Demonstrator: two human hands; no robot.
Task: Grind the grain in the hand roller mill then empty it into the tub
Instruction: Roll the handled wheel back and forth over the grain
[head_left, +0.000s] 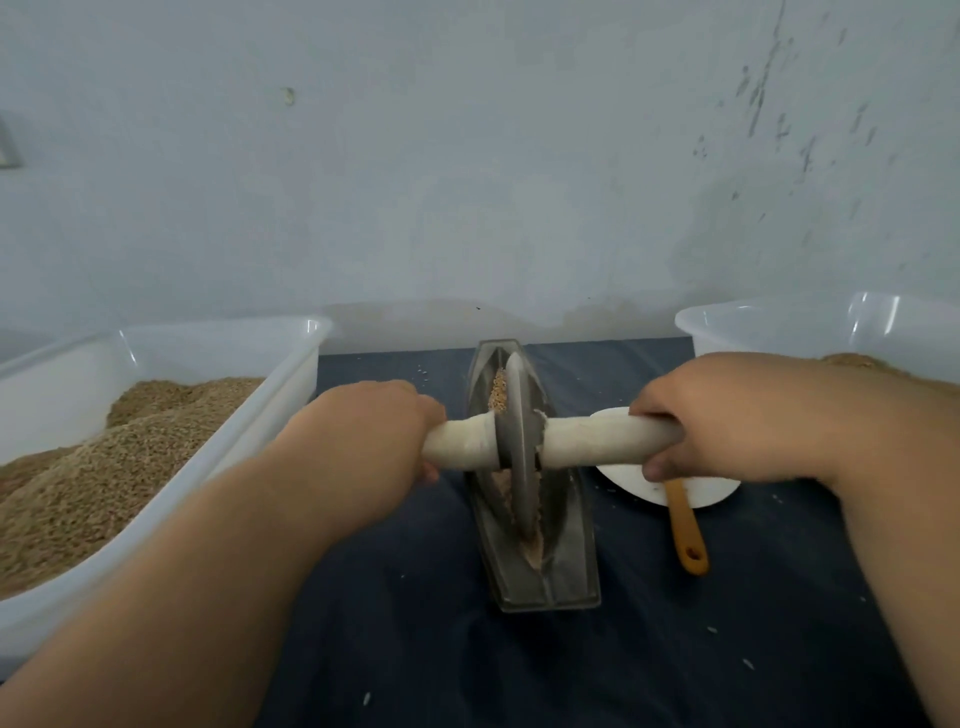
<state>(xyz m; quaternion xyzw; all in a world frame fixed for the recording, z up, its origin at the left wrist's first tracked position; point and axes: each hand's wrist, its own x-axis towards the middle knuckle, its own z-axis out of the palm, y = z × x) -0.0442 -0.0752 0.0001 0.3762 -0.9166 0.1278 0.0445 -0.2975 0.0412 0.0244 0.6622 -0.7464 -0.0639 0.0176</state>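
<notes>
Grinding was in hand: left hand (374, 431) and right hand (727, 415) each gripped an end of the wrapped axle (597, 441), the disc (517, 441) standing in the metal trough (556, 571) among part-crushed grain (498, 392). The next move probably called for rolling strokes, then tipping the trough into a tub (769, 332).

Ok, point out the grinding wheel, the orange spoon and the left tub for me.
wheel (521, 483): head view, on the metal disc's lower face.
spoon (684, 525): head view, on the middle of its orange handle.
left tub (288, 371): head view, on its bare side wall.
</notes>
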